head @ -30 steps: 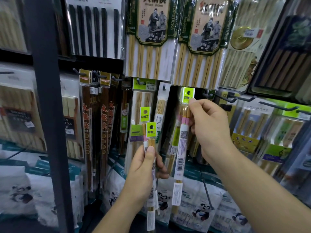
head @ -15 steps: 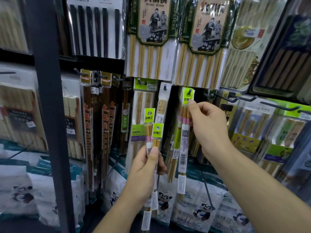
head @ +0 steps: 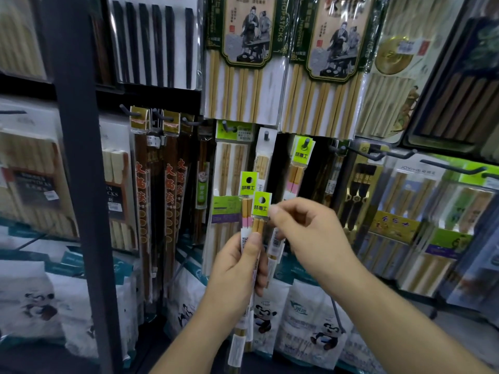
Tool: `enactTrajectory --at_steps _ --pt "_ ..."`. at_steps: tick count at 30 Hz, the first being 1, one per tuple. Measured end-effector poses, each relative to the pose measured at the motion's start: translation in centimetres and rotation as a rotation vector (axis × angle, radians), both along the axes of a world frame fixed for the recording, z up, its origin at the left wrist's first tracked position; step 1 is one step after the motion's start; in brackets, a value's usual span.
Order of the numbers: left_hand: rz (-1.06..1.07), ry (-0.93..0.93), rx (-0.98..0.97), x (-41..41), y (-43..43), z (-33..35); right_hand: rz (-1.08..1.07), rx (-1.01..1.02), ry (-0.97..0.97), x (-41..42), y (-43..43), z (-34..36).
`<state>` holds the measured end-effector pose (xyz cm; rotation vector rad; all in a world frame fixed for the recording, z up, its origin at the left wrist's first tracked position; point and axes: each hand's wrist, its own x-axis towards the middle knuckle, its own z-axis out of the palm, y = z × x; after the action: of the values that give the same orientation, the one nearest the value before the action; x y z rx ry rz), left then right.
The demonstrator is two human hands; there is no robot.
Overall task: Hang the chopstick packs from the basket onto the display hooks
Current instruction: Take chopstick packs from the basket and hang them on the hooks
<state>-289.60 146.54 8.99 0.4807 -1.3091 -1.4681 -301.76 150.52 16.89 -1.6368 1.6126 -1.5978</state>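
The right hand (head: 310, 238) left the hung pack (head: 298, 168) for two packs (head: 260, 209) the left hand (head: 235, 276) grips (its hold unclear).

Two slim clear chopstick packs stand upright, side by side and overlapping, gripped at mid-length in the left hand (head: 237, 276). Each has a lime-green header tag with a round hang hole, pale wood sticks with a pink band, and a white barcode label. The rear pack (head: 248, 184) sits higher and to the left. The front pack (head: 261, 205) sits lower, with the right hand (head: 310, 233) fingertips at its tag edge; grip unclear. A third matching pack (head: 299, 168) hangs on a hook (head: 307, 143) up right, slightly tilted.
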Motion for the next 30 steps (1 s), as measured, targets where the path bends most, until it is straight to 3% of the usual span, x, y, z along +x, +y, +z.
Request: enactTrajectory --at_steps 7,18,30 --pt "-0.012 -0.005 -0.021 0.0 0.1 -0.1 0.006 -0.002 0.012 0.6 -0.2 -0.2" --pt "0.126 -0.105 0.017 0.4 -0.9 -0.5 -0.153 -0.24 -0.153 -1.2 -1.6 5.1" --pt "0.097 -0.114 0.01 0.7 -0.7 -0.3 -0.247 -0.158 -0.176 -2.3 -2.7 4.7"
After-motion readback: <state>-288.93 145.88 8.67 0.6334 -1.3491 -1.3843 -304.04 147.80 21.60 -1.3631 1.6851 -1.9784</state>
